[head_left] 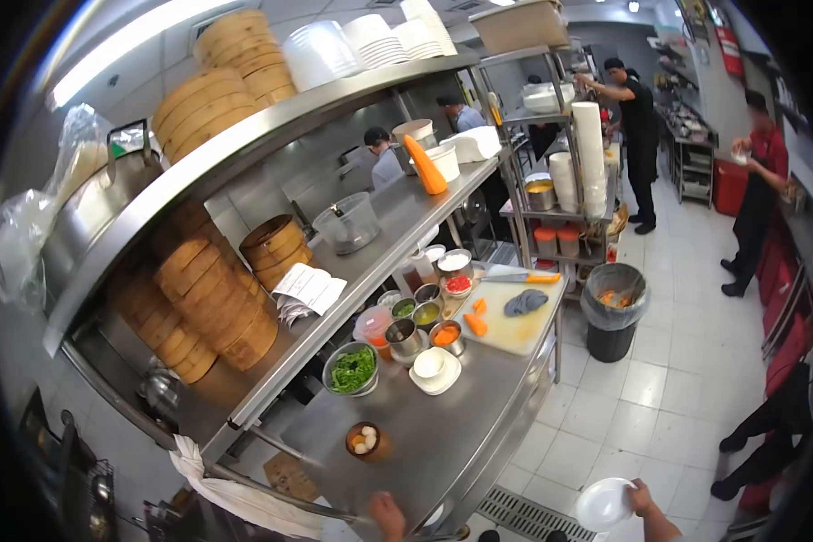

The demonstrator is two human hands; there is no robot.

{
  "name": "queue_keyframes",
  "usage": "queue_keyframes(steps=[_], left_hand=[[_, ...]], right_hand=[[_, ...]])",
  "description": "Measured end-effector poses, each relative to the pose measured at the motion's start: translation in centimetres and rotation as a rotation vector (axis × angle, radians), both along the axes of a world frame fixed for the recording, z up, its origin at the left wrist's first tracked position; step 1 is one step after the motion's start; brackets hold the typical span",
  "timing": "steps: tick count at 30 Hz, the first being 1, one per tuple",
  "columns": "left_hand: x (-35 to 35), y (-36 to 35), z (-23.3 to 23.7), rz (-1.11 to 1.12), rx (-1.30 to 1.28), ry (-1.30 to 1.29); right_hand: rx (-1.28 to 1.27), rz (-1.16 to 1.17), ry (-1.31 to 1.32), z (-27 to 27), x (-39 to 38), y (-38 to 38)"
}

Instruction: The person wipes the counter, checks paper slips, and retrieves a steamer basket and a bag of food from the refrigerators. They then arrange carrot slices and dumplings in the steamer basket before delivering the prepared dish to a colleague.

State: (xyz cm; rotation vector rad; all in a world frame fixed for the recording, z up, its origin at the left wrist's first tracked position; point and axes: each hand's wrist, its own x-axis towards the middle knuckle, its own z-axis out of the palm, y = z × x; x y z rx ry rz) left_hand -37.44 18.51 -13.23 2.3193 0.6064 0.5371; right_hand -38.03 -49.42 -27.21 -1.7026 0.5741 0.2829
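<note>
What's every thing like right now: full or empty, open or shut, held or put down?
white plate: empty, held at its edge by the right hand, above the floor.
left hand: at the counter edge, grip unclear.
bowl of greens: full, standing on the counter.
small bowl: holds round white pieces.
bin: open, bag-lined, scraps inside.
knife: lying flat on the cutting board.

One head cam, fisheye, looking forward and down from standing height. Steel counter (pixel 443 443) is close, running 6 to 12 o'clock. My left hand (pixel 388 517) and right hand (pixel 642 498) clip the frame at 6 and 5.
</note>
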Motion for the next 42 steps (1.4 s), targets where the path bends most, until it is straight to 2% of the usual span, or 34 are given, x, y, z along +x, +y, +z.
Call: queue_keyframes(steps=[2,4,6,7,8,9,10,11,12,14,16,20,22,25,28,30,31,33,34,35,36,37,38,40,42], left_hand=[[3.7,5.1,-3.8,0.294,0.068,-0.237],[7.3,10.9,-4.2,0.384,0.004,-0.157],[11.0,15.1,-3.4,0.41,-0.571,-0.235],[12.2,15.4,-1.8,0.392,-0.59,-0.226],[12.8,15.8,0.0,0.312,-0.698,-0.077],[13.4,15.5,2.2,0.228,-0.799,0.072],[14.4,15.7,2.8,0.21,-0.809,0.077],[15.1,16.0,3.0,0.143,-0.784,0.125],[15.3,16.2,3.4,0.08,-0.756,0.177],[15.4,15.8,4.8,0.015,-0.748,0.237],[15.8,16.0,4.5,0.059,-0.741,0.145],[16.4,15.8,5.1,-0.016,-0.587,0.221],[16.4,14.5,4.8,0.02,-0.484,0.152],[15.8,12.4,4.4,-0.071,-0.479,0.165],[14.3,8.1,5.8,-0.155,-0.441,0.232],[13.8,4.4,7.0,-0.386,-0.076,0.211],[13.5,1.9,8.3,-0.398,-0.068,0.217],[12.7,-4.5,10.7,-0.616,-0.175,0.181],[12.2,-7.9,12.1,-0.685,-0.169,0.216],[11.8,-11.2,13.6,-0.767,-0.135,0.259],[11.3,-14.9,14.7,-0.855,-0.097,0.29],[10.7,-18.4,15.2,-0.923,-0.144,0.338],[10.6,-21.5,14.8,-1.011,-0.117,0.361],[9.8,-27.2,14.0,-1.103,0.081,0.331],[9.4,-31.6,15.1,-1.195,0.192,0.369]], right_hand=[[-0.016,-0.034,-0.051,2.4,-1.8,-3.4],[0.001,-0.254,-0.098,2.0,-3.3,-6.0],[-0.039,-0.26,-0.144,4.5,-5.6,-4.9],[-0.044,-0.252,-0.201,3.9,-6.4,-4.2],[-0.049,-0.245,-0.261,3.6,-6.9,-3.4],[0.041,-0.26,-0.184,3.9,-7.1,-1.9],[-0.106,-0.199,-0.17,3.7,-7.5,-0.4],[-0.073,-0.237,-0.059,4.4,-7.5,1.8],[-0.009,-0.219,-0.031,6.3,-7.5,4.3],[-0.061,-0.137,-0.054,9.8,-7.1,9.0],[0.122,-0.177,0.06,13.7,-5.6,13.3],[0.199,-0.108,0.017,14.8,-3.3,17.2],[0.194,-0.072,-0.079,15.5,-1.9,19.1],[0.205,-0.072,-0.115,14.6,0.3,21.1],[0.173,-0.078,-0.213,13.4,1.9,23.7],[0.241,-0.098,-0.207,13.5,2.8,25.5],[0.223,-0.088,-0.224,13.1,3.4,26.3],[0.183,-0.114,-0.258,14.0,3.9,27.6],[0.156,-0.1,-0.347,12.4,4.3,27.5],[0.104,-0.107,-0.276,16.1,3.7,27.7],[0.138,-0.126,-0.269,18.7,3.1,27.3],[0.036,-0.13,-0.346,16.7,3.2,26.1],[0.07,-0.166,-0.378,17.6,2.9,25.1],[0.219,-0.21,-0.414,16.6,2.1,21.7],[0.195,-0.327,-0.397,17.1,0.2,18.4]])
